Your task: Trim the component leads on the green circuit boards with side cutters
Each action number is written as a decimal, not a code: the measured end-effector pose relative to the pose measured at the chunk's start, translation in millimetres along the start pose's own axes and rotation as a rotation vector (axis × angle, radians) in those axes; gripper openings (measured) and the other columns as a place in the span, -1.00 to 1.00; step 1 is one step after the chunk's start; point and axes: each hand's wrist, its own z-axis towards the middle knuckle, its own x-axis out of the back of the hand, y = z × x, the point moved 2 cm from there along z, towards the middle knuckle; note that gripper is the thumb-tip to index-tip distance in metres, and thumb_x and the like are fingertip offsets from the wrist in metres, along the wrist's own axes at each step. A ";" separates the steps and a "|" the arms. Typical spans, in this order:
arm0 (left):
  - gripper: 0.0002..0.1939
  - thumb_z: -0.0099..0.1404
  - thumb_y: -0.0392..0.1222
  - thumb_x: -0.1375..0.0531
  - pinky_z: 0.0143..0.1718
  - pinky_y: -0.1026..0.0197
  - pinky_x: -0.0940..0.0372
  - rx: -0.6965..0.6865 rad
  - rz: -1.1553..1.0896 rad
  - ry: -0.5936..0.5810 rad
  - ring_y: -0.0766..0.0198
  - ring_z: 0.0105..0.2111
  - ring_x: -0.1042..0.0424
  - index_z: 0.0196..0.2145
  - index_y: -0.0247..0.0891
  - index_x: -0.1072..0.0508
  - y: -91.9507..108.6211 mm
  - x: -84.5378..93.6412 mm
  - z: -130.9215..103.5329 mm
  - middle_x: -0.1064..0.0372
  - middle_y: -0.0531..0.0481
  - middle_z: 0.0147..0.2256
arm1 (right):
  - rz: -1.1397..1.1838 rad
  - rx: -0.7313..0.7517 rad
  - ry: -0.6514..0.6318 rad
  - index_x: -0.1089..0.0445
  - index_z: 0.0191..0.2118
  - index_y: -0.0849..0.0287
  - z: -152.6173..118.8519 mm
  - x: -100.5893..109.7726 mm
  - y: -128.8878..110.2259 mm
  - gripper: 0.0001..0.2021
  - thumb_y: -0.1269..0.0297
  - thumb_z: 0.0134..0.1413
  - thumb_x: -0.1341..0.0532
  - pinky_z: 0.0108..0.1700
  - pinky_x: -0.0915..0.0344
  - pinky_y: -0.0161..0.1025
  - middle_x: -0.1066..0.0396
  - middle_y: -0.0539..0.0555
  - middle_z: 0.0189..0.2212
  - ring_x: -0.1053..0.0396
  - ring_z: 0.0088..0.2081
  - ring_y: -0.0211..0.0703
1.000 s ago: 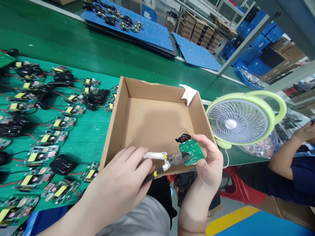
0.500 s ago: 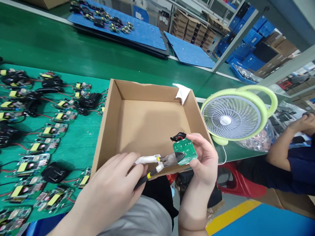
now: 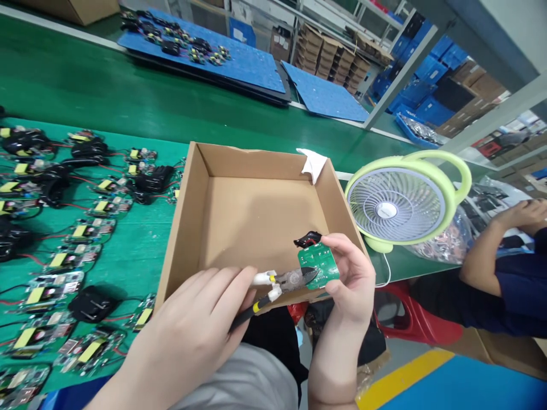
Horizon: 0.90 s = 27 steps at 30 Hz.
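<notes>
My left hand (image 3: 200, 319) is wrapped round the handles of a pair of diagonal cutters (image 3: 294, 279), one handle bound in white tape. The cutters' jaw tips lie against the underside of a green circuit board (image 3: 319, 265); whether they grip anything there I cannot tell. My right hand (image 3: 352, 273) pinches that board by its right edge between thumb and fingers. A black plug part (image 3: 307, 239) hangs at the board's upper edge, with a bit of red wire beside it. Both hands are over the near side of a cardboard box (image 3: 179, 228).
Several circuit boards with black plugs (image 3: 92, 303) cover the green mat at left. A light green fan (image 3: 395, 202) stands right of the box. White paper (image 3: 313, 164) hangs on the box's back corner. Another person's arm (image 3: 487, 245) is at the far right, above a red stool (image 3: 412, 313).
The view has shifted slightly. My left hand has moved a little forward along the cutters' handles. The board is still in my right hand, with the jaws against it.
</notes>
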 end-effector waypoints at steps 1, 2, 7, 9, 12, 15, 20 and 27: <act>-0.73 0.40 -0.41 -0.01 -0.17 0.05 -0.31 0.000 -0.005 0.001 0.06 -0.26 -0.46 0.01 -0.45 -0.34 0.0 0.0 -0.2 -0.46 -0.17 -0.22 | -0.005 0.004 0.001 -0.59 0.01 0.02 -0.1 0.2 -0.4 -0.53 0.01 -0.03 -0.52 -0.15 -0.52 -0.28 -0.40 0.09 -0.13 -0.50 -0.16 -0.11; -0.73 0.39 -0.41 -0.02 -0.17 0.05 -0.31 0.001 -0.010 -0.001 0.06 -0.26 -0.46 0.02 -0.45 -0.34 0.1 0.1 -0.4 -0.46 -0.17 -0.22 | -0.015 0.010 0.002 -0.59 0.00 0.02 0.0 0.4 -0.9 -0.53 0.00 -0.03 -0.52 -0.16 -0.52 -0.28 -0.40 0.09 -0.13 -0.50 -0.16 -0.11; -0.71 0.39 -0.42 -0.01 -0.17 0.06 -0.30 0.013 -0.011 -0.011 0.06 -0.25 -0.45 0.03 -0.44 -0.34 0.4 0.2 -1.0 -0.45 -0.17 -0.20 | -0.078 0.030 0.024 -0.59 -0.02 0.06 0.2 1.3 -2.4 -0.51 -0.04 -0.05 -0.52 -0.19 -0.51 -0.25 -0.43 0.12 -0.14 -0.50 -0.18 -0.08; -0.70 0.39 -0.42 -0.02 -0.15 0.05 -0.30 0.022 -0.008 -0.016 0.05 -0.23 -0.45 0.05 -0.44 -0.33 0.3 -0.6 -1.1 -0.45 -0.17 -0.19 | -0.073 0.037 0.020 -0.59 -0.02 0.06 0.2 0.9 -2.6 -0.53 -0.02 -0.04 -0.52 -0.19 -0.50 -0.27 -0.42 0.11 -0.14 -0.50 -0.19 -0.10; -0.68 0.37 -0.43 -0.03 -0.14 0.04 -0.30 0.028 -0.010 -0.013 0.05 -0.23 -0.46 0.06 -0.42 -0.32 -0.2 -1.4 -1.5 -0.45 -0.17 -0.18 | -0.062 0.057 0.016 -0.59 -0.02 0.05 0.2 -0.2 -3.0 -0.54 0.00 -0.03 -0.53 -0.20 -0.49 -0.30 -0.41 0.10 -0.15 -0.49 -0.19 -0.12; -0.68 0.37 -0.42 -0.02 -0.14 0.04 -0.31 0.027 -0.015 -0.015 0.06 -0.24 -0.46 0.06 -0.39 -0.32 -0.7 -0.9 -2.4 -0.46 -0.15 -0.19 | -0.077 0.058 0.029 -0.60 -0.04 0.05 0.1 -0.9 -3.6 -0.54 -0.02 -0.05 -0.53 -0.21 -0.49 -0.27 -0.42 0.10 -0.16 -0.49 -0.21 -0.10; -0.65 0.33 -0.45 -0.03 -0.16 0.06 -0.31 0.041 -0.029 -0.029 0.07 -0.26 -0.46 0.05 -0.35 -0.31 -1.4 0.3 -3.3 -0.46 -0.12 -0.22 | -0.070 0.043 0.020 -0.60 -0.03 0.01 0.5 -1.4 -5.4 -0.55 -0.01 -0.04 -0.53 -0.20 -0.48 -0.27 -0.41 0.10 -0.15 -0.48 -0.20 -0.10; -0.62 0.28 -0.48 -0.03 -0.22 0.08 -0.29 0.073 -0.046 -0.064 0.09 -0.31 -0.46 0.03 -0.30 -0.31 -0.2 -0.3 -1.1 -0.43 -0.06 -0.28 | -0.092 0.045 0.043 -0.61 -0.07 0.06 0.3 0.6 -4.4 -0.53 -0.05 -0.09 -0.54 -0.23 -0.49 -0.25 -0.43 0.12 -0.18 -0.49 -0.22 -0.08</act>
